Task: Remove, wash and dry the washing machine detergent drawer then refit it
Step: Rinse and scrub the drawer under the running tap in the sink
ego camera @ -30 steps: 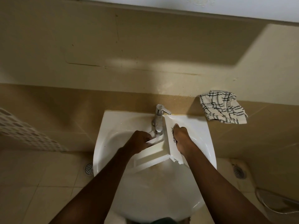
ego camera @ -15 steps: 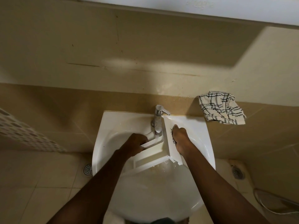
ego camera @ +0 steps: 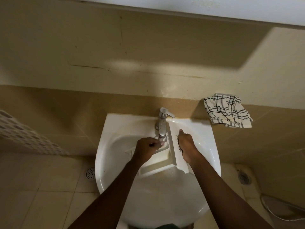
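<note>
The white detergent drawer (ego camera: 158,160) lies across the white sink basin (ego camera: 115,146), directly under the chrome tap (ego camera: 162,124). Its front panel with dark lettering faces right and stands on edge. My right hand (ego camera: 187,147) grips that front panel from the right side. My left hand (ego camera: 146,148) rests inside the drawer's compartments just below the spout, fingers curled against the plastic. Water wets the basin below the drawer.
A black-and-white checked cloth (ego camera: 227,111) hangs on the wall ledge to the right of the sink. A perforated white basket (ego camera: 24,138) stands at the left. Floor drains (ego camera: 90,173) lie either side, and a hose (ego camera: 280,210) lies at the lower right.
My left hand has shifted slightly up and right inside the drawer, closer to the spout. My right hand keeps its grip on the front panel. The drawer has barely moved.
</note>
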